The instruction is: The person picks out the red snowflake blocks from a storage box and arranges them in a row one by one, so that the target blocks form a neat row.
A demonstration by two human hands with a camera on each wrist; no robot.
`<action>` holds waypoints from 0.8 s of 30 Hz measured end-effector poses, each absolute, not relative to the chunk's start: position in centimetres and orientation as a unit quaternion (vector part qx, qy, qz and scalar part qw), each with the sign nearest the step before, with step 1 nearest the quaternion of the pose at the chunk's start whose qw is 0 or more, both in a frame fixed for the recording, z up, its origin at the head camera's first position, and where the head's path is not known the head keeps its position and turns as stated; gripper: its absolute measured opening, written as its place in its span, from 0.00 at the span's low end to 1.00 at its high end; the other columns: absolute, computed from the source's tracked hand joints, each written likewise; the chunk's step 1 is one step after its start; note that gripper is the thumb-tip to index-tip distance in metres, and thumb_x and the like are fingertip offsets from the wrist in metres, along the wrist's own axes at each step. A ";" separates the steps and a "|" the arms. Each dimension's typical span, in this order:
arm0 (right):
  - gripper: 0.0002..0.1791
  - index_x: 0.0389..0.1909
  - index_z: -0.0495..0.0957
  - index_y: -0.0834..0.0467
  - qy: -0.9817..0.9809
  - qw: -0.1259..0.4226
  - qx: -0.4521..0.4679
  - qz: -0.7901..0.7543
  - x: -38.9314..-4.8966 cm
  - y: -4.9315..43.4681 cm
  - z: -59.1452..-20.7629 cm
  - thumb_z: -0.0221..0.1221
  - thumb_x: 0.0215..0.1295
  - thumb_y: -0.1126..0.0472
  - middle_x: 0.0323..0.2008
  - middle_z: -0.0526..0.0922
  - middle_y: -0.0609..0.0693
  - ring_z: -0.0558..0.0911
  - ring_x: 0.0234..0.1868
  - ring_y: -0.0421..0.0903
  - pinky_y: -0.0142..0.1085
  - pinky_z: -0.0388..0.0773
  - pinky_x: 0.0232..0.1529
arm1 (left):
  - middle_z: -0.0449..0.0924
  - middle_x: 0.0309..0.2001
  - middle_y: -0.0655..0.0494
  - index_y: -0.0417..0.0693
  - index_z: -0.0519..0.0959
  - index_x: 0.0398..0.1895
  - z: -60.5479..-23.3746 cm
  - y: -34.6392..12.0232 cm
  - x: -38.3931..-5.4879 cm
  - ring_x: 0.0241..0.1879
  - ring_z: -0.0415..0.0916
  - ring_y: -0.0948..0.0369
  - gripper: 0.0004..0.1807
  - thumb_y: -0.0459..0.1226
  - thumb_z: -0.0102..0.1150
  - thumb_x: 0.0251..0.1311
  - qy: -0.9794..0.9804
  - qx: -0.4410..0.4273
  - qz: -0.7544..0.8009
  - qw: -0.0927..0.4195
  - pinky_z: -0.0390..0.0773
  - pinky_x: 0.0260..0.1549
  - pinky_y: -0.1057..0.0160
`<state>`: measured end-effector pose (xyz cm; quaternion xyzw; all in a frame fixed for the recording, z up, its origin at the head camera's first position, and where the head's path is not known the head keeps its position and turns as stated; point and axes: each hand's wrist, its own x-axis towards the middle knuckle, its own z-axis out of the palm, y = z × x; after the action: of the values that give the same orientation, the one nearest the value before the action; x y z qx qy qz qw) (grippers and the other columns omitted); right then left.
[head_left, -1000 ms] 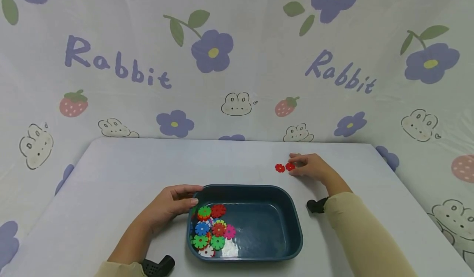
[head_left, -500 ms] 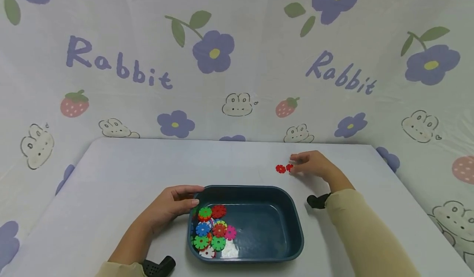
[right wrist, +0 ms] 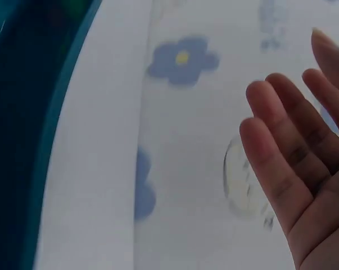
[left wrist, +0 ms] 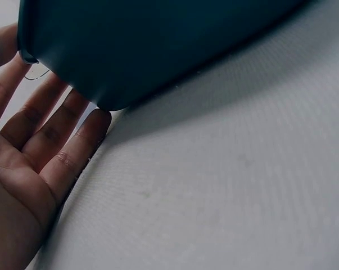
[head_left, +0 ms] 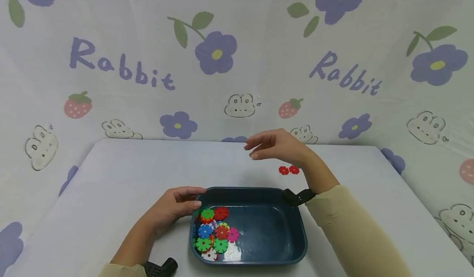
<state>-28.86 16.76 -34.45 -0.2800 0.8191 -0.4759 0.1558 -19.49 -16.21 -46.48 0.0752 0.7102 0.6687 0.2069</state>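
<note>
A dark teal plastic basin [head_left: 266,250] holds several colourful notched plastic discs [head_left: 221,232], gathered at its left end. My left hand [head_left: 171,207] rests at its back left corner, thumb and forefinger at the rim. In the left wrist view those fingers [left wrist: 62,163] lie fairly straight along the outer wall. My right hand [head_left: 283,146] is raised beyond the basin, fingers loosely bent and pointing left. Its palm and fingers [right wrist: 281,163] carry nothing in the right wrist view. Two red discs [head_left: 283,170] lie side by side on the table, just below the right hand and wrist.
The white table [head_left: 122,178] stretches out on both sides of the basin. Behind it hangs a patterned cloth [head_left: 259,54] with flowers and rabbits. A black wrist device [head_left: 296,196] on the right arm overlaps the basin's back right corner.
My right hand has left the two red discs, rising and moving left with nothing in it. The discs stay on the table. My left hand keeps its place on the basin.
</note>
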 end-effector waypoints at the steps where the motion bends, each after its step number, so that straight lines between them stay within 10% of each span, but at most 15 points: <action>1: 0.21 0.56 0.80 0.55 0.802 0.168 -0.299 -0.489 -28.4 16.0 -34.3 0.68 0.60 0.59 0.51 0.85 0.52 0.85 0.51 0.50 0.44 0.82 0.52 | 0.78 0.60 0.48 0.47 0.78 0.60 -46.5 -16.2 -19.5 0.54 0.78 0.55 0.24 0.41 0.67 0.60 0.710 0.075 0.669 0.208 0.81 0.51 0.60; 16: 0.22 0.57 0.78 0.64 0.685 0.424 -0.372 -0.461 -25.5 9.4 -38.9 0.66 0.61 0.66 0.42 0.87 0.57 0.87 0.41 0.52 0.44 0.84 0.49 | 0.78 0.60 0.45 0.42 0.76 0.62 -46.5 -16.3 -19.6 0.55 0.78 0.55 0.24 0.39 0.64 0.63 0.696 0.103 0.677 0.216 0.81 0.52 0.59; 24: 0.19 0.52 0.82 0.54 0.708 0.490 -0.408 -0.303 -24.7 7.8 -41.3 0.68 0.59 0.64 0.26 0.84 0.48 0.79 0.25 0.39 0.30 0.80 0.26 | 0.76 0.63 0.46 0.45 0.77 0.62 -46.6 -16.5 -19.5 0.58 0.76 0.54 0.24 0.41 0.64 0.63 0.709 0.102 0.665 0.210 0.79 0.55 0.58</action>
<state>-24.66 7.79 -41.31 -0.4081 0.7083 -0.3031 0.4897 -19.51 -16.53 -46.61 0.1018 0.7094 0.6652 0.2097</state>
